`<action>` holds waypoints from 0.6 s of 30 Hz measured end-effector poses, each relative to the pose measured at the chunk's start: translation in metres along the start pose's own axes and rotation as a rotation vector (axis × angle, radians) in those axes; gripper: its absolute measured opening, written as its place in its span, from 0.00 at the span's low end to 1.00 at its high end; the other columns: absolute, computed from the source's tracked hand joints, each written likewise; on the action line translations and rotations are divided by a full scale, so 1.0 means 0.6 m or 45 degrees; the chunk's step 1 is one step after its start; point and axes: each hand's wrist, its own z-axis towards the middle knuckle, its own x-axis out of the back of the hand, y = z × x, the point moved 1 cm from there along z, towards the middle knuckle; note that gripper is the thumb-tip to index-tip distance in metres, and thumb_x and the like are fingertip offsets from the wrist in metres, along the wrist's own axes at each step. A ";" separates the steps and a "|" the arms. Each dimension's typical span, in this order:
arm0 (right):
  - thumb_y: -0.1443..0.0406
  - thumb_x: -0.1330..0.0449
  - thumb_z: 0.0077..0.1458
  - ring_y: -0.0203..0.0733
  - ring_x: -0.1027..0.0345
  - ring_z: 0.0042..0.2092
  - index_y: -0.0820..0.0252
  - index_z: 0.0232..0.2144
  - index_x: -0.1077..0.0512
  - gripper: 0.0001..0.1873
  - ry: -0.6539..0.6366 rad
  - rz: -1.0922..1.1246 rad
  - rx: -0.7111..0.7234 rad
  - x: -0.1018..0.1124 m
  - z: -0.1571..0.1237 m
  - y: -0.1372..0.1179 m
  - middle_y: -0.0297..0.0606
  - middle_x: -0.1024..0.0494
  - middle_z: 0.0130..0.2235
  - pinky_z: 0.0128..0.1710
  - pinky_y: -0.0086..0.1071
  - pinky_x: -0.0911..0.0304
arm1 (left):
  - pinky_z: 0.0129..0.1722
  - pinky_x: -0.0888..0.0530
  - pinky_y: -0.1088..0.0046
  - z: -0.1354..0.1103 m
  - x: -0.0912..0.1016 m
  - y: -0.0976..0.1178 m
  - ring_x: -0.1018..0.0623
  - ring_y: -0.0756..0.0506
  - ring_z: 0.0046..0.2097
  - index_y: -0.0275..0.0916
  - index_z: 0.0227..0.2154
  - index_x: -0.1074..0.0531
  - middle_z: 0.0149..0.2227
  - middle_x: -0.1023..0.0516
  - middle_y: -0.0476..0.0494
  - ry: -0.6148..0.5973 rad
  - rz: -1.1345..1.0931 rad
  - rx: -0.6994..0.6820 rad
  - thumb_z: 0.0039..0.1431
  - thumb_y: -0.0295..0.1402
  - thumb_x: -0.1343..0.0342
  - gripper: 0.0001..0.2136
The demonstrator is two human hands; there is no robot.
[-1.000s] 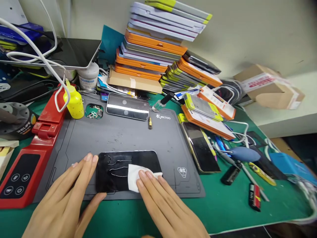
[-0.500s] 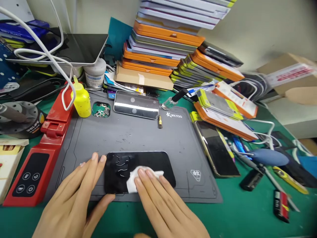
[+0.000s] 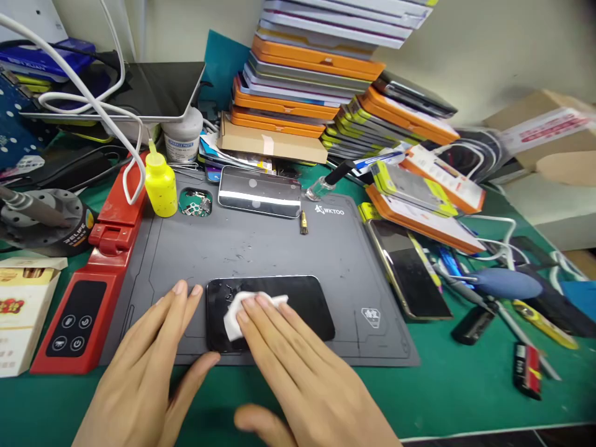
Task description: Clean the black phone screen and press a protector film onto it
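A red tool point(image 3: 106, 267) is on the left. The left hand point(image 3: 142, 366) is by the black phone point(image 3: 305, 304), thumb spread from the fingers. The phone lies on the gray mat point(image 3: 284, 251). A white wipe point(image 3: 233, 321) sits under the right hand's point(image 3: 300, 369) flat fingers.

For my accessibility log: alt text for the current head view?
Right hand presses a white cloth onto a black phone on a grey mat; left hand beside the phone's left end. Behind are a yellow bottle and stacked boxes.
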 end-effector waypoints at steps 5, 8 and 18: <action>0.49 0.45 0.75 0.58 0.40 0.75 0.80 0.69 0.32 0.38 0.036 0.012 -0.006 -0.007 0.035 -0.006 0.58 0.34 0.73 0.75 0.47 0.38 | 0.65 0.20 0.62 -0.001 0.003 -0.005 0.24 0.38 0.70 0.44 0.78 0.46 0.73 0.30 0.43 0.065 0.053 0.093 0.76 0.53 0.47 0.35; 0.57 0.42 0.75 0.57 0.36 0.73 0.78 0.67 0.29 0.31 0.100 -0.109 0.127 -0.012 0.002 -0.024 0.55 0.26 0.69 0.76 0.44 0.42 | 0.66 0.21 0.64 -0.001 0.001 -0.006 0.26 0.39 0.71 0.44 0.78 0.46 0.74 0.31 0.44 0.061 0.040 0.118 0.77 0.51 0.48 0.34; 0.46 0.47 0.75 0.58 0.36 0.73 0.79 0.68 0.30 0.40 0.100 0.015 0.023 -0.021 0.058 -0.022 0.56 0.30 0.71 0.75 0.46 0.39 | 0.68 0.25 0.68 -0.004 0.003 -0.017 0.28 0.45 0.72 0.51 0.77 0.45 0.76 0.34 0.54 0.110 0.030 0.173 0.79 0.31 0.56 0.28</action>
